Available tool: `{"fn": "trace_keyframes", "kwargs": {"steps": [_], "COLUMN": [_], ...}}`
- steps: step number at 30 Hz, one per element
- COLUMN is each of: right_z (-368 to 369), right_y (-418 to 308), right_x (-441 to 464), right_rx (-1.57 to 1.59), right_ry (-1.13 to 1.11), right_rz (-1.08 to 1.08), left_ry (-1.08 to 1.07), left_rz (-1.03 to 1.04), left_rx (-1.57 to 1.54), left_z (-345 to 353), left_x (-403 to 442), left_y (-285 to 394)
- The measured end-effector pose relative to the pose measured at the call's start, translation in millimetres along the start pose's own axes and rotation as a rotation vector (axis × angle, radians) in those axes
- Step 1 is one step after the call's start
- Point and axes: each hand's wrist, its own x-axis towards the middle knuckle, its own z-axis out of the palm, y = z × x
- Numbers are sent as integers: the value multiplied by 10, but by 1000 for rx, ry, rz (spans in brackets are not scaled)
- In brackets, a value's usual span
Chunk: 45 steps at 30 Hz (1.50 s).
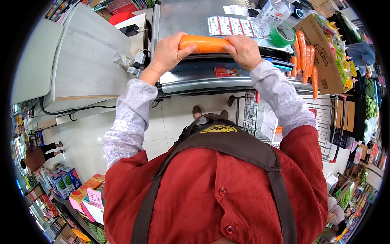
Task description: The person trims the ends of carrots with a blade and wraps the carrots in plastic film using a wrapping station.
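Carrot [204, 44]: lying crosswise between my two hands, above the near part of the bench [178, 20]. Left hand [167, 53] grasping one end, thumb along the near side. Right hand [245, 51] closed on the other end, fingers over the top. Below the carrot, between the hands, a small red packet [226, 72]. Ahead of my right hand, a row of price labels [230, 26]; just beyond it to the right, a roll of green tape [282, 34], with a clear plastic bottle [276, 11] past that. Further right, a bunch of loose carrots [303, 51] against an open cardboard box [319, 57]. Nearer my body than the right hand, a wire shopping cart [322, 118]. Left of my left hand, white plugs [139, 59] and a pale wood-grain cabinet [91, 53].
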Motion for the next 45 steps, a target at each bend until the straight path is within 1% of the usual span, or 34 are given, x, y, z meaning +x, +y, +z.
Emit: {"fn": "trace_keyframes", "kwargs": {"steps": [1, 3, 5, 7, 8, 9, 11, 12, 13, 15, 16, 17, 19, 21, 22, 23, 25, 26, 27, 29, 30, 31, 33, 34, 36, 37, 38, 39, 40, 41, 43, 44, 45], "right_z": [-76, -287, -579, -882, -974, -1029, -943, -821, -676, -452, -366, -301, -225, -171, -155, -144, -129, -133, -139, -152, -156, -154, -136, -125, -84, -66, -48, -31, -26, -39, -111, -138, -166], "right_y": [-29, -155, -332, -492, -572, -649, -732, -768, -797, -804, -816, -814, -772, -731, -702, -666, -619, -598, -592, -595, -598, -598, -574, -558, -521, -490, -454, -426, -415, -413, -461, -493, -531], "right_x": [54, 158, 227, 238, 188, 115, -135, -275, -426, -668, -749, -807, -832, -831, -824, -826, -835, -831, -812, -754, -734, -719, -710, -709, -691, -675, -656, -619, -597, -586, -490, -473, -459], "right_rx": [16, 120, 168, 214, 252, 331, 348, 366, 381, 362, 306, 248, 259, 270, 277, 291, 311, 312, 311, 333, 319, 305, 310, 313, 356, 398, 392, 415, 438, 434, 168, 167, 65], "right_ry": [-31, -67, -136, -284, -316, -336, -445, -371, -292, -325, -322, -319, -297, -336, -340, -343, -351, -384, -417, -439, -460, -481, -493, -503, -500, -489, -493, -523, -552, -554, -554, -553, -444], "right_rz": [48, 154, 258, 306, 309, 321, 399, 375, 353, 376, 356, 333, 311, 350, 342, 340, 335, 370, 403, 401, 411, 420, 426, 439, 451, 468, 470, 544, 619, 619, 575, 578, 474], "left_ry": [1, -124, -119, -247, -243, -272, -349, -432, -471, -456, -458, -426, -390, -338, -243, -239, 198, 316, 323, 342, 299, 308, 163, 166, 243, 245, 357, 468, 500, 501, 495, 492, 517], "left_rz": [-5, -94, -117, -159, -115, -143, -180, -246, -297, -351, -355, -385, -423, -527, -602, -611, -761, -899, -905, -1264, -1228, -1228, -897, -895, -782, -780, -812, -842, -860, -858, -895, -896, -924], "left_rx": [1, 26, 30, 54, 43, 18, 74, 40, 32, 36, 33, 26, 19, -8, -71, -67, -292, -504, -502, -1194, -1534, -1535, -1930, -1932, -1950, -1956, -1930, -1899, -1929, -1934, -1829, -1831, -1823], "left_z": [-90, -286, -497, -700, -703, -715, -593, -513, -399, -163, -51, 52, 148, 213, 253, 268, 330, 456, 457, 477, 602, 686, 886, 960, 1109, 1136, 1156, 1170, 1191, 1190, 1170, 1173, 1169], "left_x": [42, 105, 149, 91, -13, -99, -308, -419, -541, -771, -868, -951, -1018, -1062, -1109, -1160, -1281, -1451, -1471, -1497, -1571, -1615, -1631, -1565, -1434, -1338, -1240, -1183, -1175, -1168, -1160, -1155, -1139], "left_y": [66, 226, 505, 809, 871, 987, 1006, 974, 935, 883, 833, 780, 748, 734, 746, 725, 648, 401, 418, 463, 385, 417, 538, 605, 754, 820, 881, 915, 922, 936, 951, 960, 965]}}
